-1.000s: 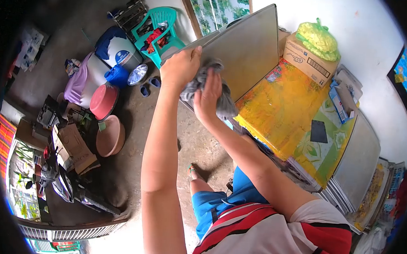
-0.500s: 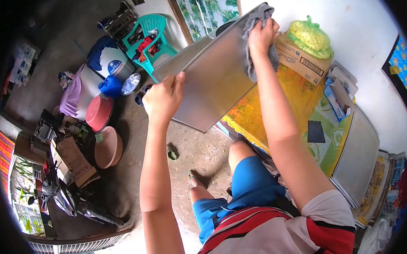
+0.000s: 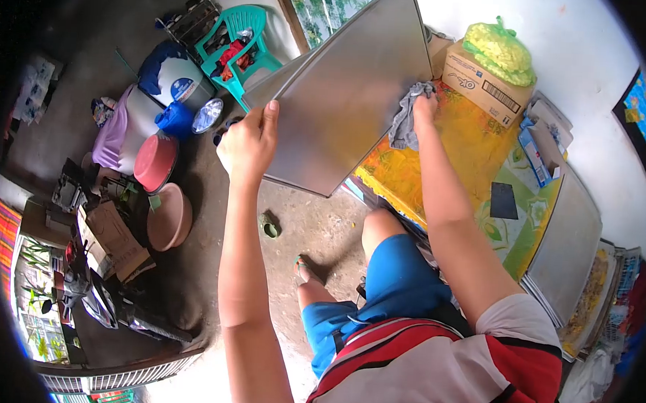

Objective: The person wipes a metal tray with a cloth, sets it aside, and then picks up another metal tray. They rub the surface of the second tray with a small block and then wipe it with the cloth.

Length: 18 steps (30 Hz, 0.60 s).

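A large flat metal sheet (image 3: 357,88) with a raised rim is held up at a tilt in front of me. My left hand (image 3: 250,141) is closed on its left edge, thumb pointing up. My right hand (image 3: 424,109) grips a grey cloth (image 3: 407,119) at the sheet's right edge, above a table (image 3: 459,146) with a yellow-orange cover. Most of the right fingers are hidden by the cloth.
A cardboard box (image 3: 479,86) bears a yellow-green bag (image 3: 499,51). Flat trays (image 3: 570,241) stack at the right. Leftward are a green chair (image 3: 261,58), basins (image 3: 171,216), a blue container (image 3: 175,119) and a motorbike (image 3: 102,300). A slipper (image 3: 270,226) lies on the floor.
My right hand has moved down with the cloth, from the sheet's upper corner to lower along its right edge. The sheet has shifted and turned slightly, still in my left hand.
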Tool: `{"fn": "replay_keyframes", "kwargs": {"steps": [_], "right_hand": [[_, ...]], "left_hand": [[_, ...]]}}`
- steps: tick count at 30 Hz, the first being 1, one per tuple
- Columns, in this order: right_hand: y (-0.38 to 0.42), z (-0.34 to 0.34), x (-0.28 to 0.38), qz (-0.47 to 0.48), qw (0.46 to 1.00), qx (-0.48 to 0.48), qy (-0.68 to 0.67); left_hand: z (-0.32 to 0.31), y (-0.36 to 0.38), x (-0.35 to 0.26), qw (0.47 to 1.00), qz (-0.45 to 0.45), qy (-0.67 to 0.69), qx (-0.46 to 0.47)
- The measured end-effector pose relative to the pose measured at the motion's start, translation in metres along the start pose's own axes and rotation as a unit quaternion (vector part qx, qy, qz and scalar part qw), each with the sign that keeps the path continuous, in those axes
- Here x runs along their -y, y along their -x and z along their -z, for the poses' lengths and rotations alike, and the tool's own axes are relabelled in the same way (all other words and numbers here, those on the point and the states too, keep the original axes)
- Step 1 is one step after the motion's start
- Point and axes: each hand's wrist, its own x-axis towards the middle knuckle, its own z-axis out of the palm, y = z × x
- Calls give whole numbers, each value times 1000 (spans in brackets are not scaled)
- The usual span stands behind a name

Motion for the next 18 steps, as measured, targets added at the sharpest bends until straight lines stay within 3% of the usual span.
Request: {"fn": "replay_keyframes", "kwargs": {"steps": [1, 2, 3, 5, 6, 7, 8, 9, 11, 12, 13, 14, 15, 18], "right_hand": [[9, 1, 1, -17, 999, 29, -41], [22, 1, 0, -129, 976, 120, -124], [28, -14, -45, -25, 999, 37, 3], [109, -6, -11, 2, 989, 141, -38], [128, -25, -59, 37, 996, 76, -8], [167, -19, -43, -39, 989, 112, 87], [205, -13, -19, -45, 982, 157, 99], [233, -21, -29, -133, 961, 189, 153], [296, -17, -12, -179, 890, 316, 277], [321, -17, -31, -135, 848, 412, 304], [341, -20, -61, -183, 833, 463, 241], [348, -21, -89, -151, 796, 539, 231], [347, -16, -81, -124, 771, 557, 283], [337, -1, -58, -93, 850, 470, 218]], "left_hand": [[0, 0, -2, 1000, 2, 0, 1], [1, -2, -5, 1000, 3, 0, 2], [1, -4, -8, 1000, 3, 1, 1], [0, -8, -14, 1000, 7, -10, 2], [-1, -10, -16, 1000, 5, -15, 0], [-1, -12, -19, 1000, 3, -20, -2], [0, -13, -22, 1000, 4, -25, 0], [1, -14, -25, 1000, 5, -30, 3], [1, -13, -31, 999, 4, -34, 8], [1, -13, -32, 999, 1, -35, 10], [2, -13, -34, 999, -2, -35, 9], [3, -10, -36, 999, -3, -41, 14], [4, -9, -38, 999, -5, -49, 17], [8, -6, -34, 998, 4, -63, 26]]}}
